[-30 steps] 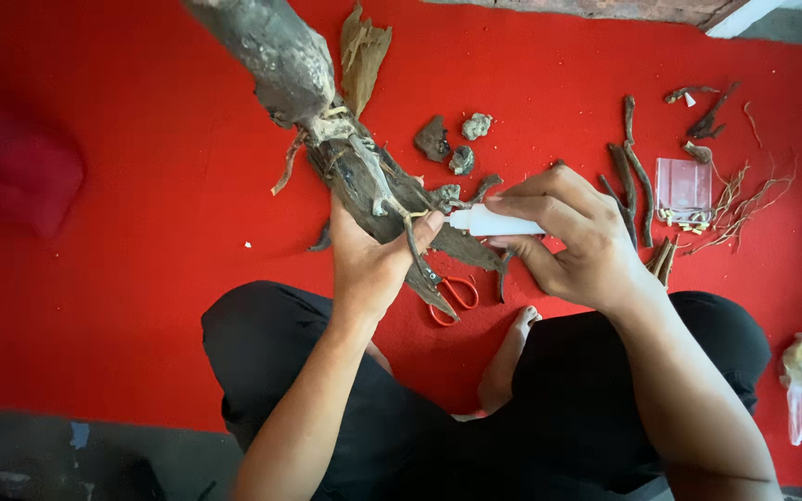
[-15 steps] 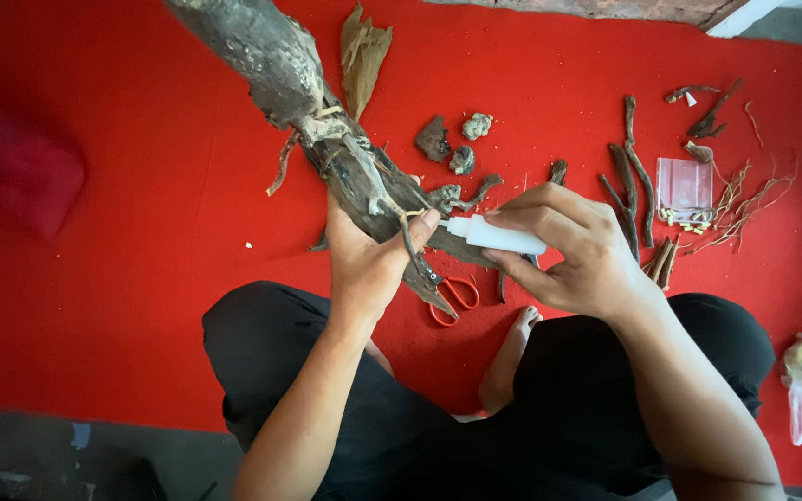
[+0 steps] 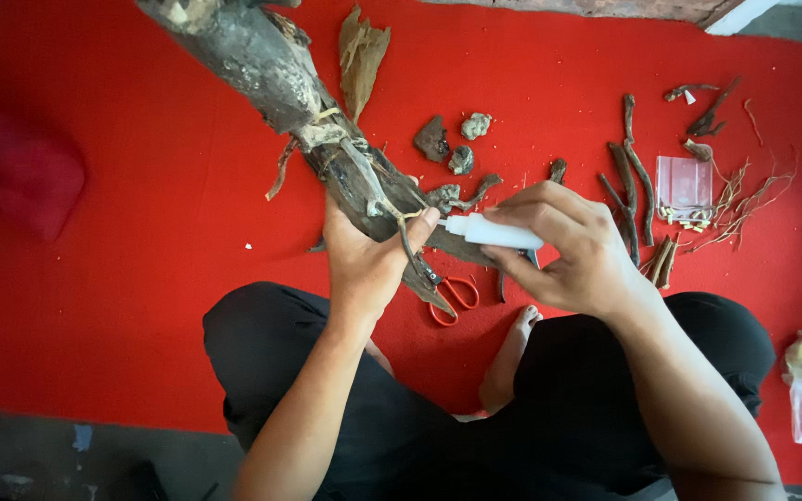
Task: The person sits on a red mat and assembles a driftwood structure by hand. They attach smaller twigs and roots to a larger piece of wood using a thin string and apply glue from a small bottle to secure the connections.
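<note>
At the centre of the frame, the left hand [image 3: 368, 264] is clenched around the lower end of a big piece of driftwood [image 3: 271, 74], which slants up to the upper left. Just right of it, the right hand [image 3: 573, 250] grasps a small white glue bottle [image 3: 489, 231], its tip touching the wood beside the left thumb. Red-handled scissors [image 3: 452, 299] lie on the red carpet [image 3: 141, 278] below the hands, with loose twigs [image 3: 633, 186] and small stones [image 3: 461, 139] further up and right.
</note>
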